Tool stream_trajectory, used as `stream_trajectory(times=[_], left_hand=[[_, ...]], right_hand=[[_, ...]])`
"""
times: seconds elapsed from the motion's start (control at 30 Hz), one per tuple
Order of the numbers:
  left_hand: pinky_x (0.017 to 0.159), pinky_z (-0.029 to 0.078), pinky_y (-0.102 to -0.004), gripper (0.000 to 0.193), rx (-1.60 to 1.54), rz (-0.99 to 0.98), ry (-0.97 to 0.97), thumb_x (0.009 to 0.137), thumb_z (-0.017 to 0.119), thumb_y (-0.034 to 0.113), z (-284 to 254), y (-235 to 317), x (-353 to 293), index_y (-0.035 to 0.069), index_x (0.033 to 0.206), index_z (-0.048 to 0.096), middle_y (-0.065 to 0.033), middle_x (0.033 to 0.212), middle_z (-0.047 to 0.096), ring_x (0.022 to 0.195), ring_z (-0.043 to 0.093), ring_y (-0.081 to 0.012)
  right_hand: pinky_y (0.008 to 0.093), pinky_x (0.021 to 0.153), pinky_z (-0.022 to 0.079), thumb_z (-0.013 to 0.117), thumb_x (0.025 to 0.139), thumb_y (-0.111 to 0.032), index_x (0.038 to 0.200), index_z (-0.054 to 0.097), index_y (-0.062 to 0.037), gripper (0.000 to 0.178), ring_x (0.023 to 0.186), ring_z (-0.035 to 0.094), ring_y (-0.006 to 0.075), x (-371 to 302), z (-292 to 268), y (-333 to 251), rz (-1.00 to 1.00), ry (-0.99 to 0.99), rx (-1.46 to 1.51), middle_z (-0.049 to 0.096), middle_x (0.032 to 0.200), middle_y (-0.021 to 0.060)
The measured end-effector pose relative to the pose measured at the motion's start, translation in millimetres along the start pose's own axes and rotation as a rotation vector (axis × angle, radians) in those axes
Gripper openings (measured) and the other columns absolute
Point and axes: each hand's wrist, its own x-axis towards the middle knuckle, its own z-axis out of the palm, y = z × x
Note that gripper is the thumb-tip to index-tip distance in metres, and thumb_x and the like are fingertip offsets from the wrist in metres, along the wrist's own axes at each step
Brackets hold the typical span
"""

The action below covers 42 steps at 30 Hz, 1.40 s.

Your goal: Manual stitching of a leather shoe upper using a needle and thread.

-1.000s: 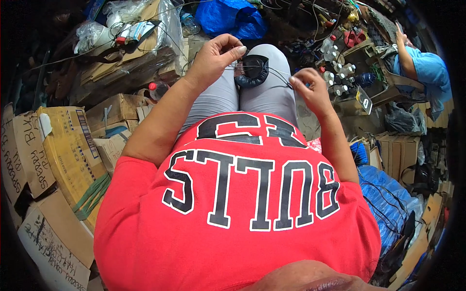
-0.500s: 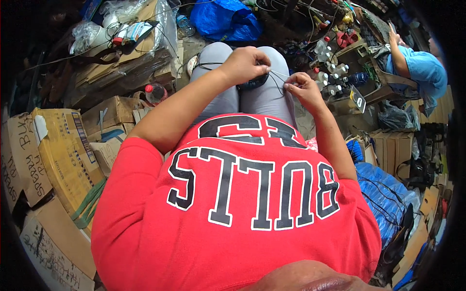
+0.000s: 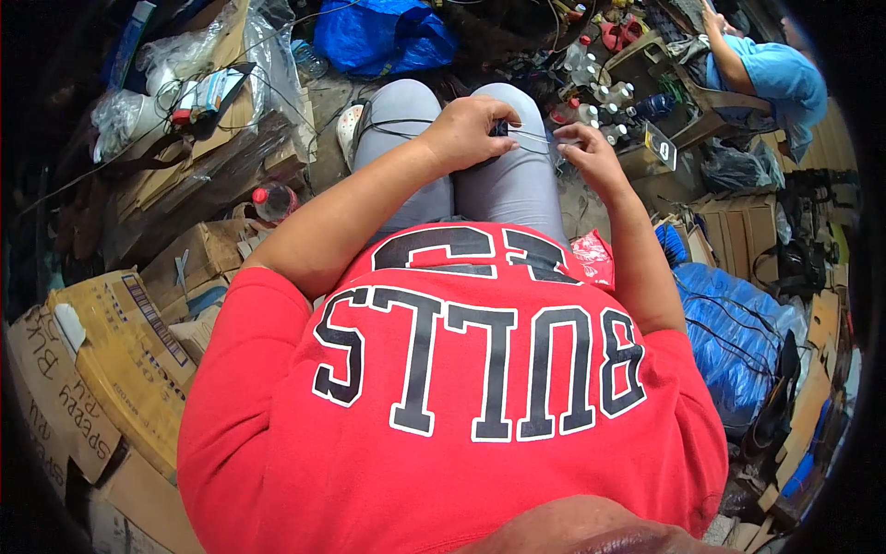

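My left hand (image 3: 464, 135) is closed round a dark object (image 3: 499, 127) above my lap; the fingers hide most of it, and its kind cannot be made out. Thin strands (image 3: 533, 145) lie over my right thigh, between the two hands. To the right of that knee, my right hand (image 3: 592, 159) is raised with its thumb and fingers apart, and I see nothing held in it. A dark cord (image 3: 395, 123) crosses my left knee and runs toward my left hand.
Cardboard boxes (image 3: 120, 346) crowd the left side, with a red-capped bottle (image 3: 274, 200) nearby. Several bottles (image 3: 609, 106) stand ahead on the right, below a person in a blue shirt (image 3: 771, 78). A blue plastic bag (image 3: 383, 37) lies ahead; a blue wrapped bundle (image 3: 724, 332) sits at right.
My right hand's fingers have parted from a pinch near the dark strands, and the hand has moved slightly right. My left hand now lies lower round the dark object. The view has shifted slightly.
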Motion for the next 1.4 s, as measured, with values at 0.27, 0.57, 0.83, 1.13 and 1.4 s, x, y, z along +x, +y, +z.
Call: stream_trajectory(times=[0.27,0.57,0.83,1.13,1.4], left_hand=[[0.051,0.036,-0.0186,0.019,-0.437,-0.180,0.057,0.084,0.067,0.017,-31,1,-14,0.001,0.093,0.064,0.0042,0.067,0.053,0.057,0.043,-0.0030],[0.065,0.044,-0.0190,0.017,-0.265,-0.245,0.166,0.088,0.062,0.017,-65,-3,-30,0.001,0.094,0.063,0.0012,0.079,0.060,0.072,0.052,-0.0045],[0.065,0.041,-0.0197,0.013,-0.176,-0.331,0.418,0.087,0.062,0.016,-109,-31,-59,0.004,0.088,0.063,0.0039,0.077,0.056,0.071,0.049,-0.0034],[0.060,0.037,-0.0165,0.010,-0.075,-0.319,0.730,0.087,0.062,0.012,-198,-39,-105,0.002,0.085,0.063,0.0055,0.073,0.055,0.065,0.046,-0.0015],[0.071,0.042,-0.0191,0.010,-0.112,-0.033,0.605,0.089,0.061,0.010,-196,19,-63,0.002,0.094,0.064,0.0020,0.086,0.061,0.077,0.053,-0.0048]], right_hand=[[0.0359,0.080,0.037,0.061,0.083,-0.029,0.088,0.065,-0.0113,0.019,0.084,0.059,0.0231,-8,20,-82,-0.438,-0.090,-0.727,0.063,0.082,0.0058],[0.0390,0.077,0.037,0.049,0.087,-0.015,0.084,0.057,-0.0105,0.010,0.082,0.061,0.0265,14,37,-86,-0.387,-0.247,-0.956,0.063,0.080,0.0099],[0.0375,0.077,0.039,0.050,0.079,-0.006,0.082,0.054,-0.0117,0.007,0.081,0.058,0.0272,14,7,-38,-0.555,-0.244,-0.825,0.061,0.076,0.0074],[0.0299,0.069,0.046,0.061,0.086,-0.014,0.091,0.063,-0.0021,0.014,0.073,0.060,0.0153,-7,-104,47,0.122,0.057,-0.141,0.064,0.078,0.0019],[0.0374,0.095,0.041,0.054,0.092,-0.018,0.094,0.062,-0.0026,0.018,0.087,0.060,0.0157,52,-72,-60,-0.221,-0.155,1.195,0.063,0.089,0.0072]])
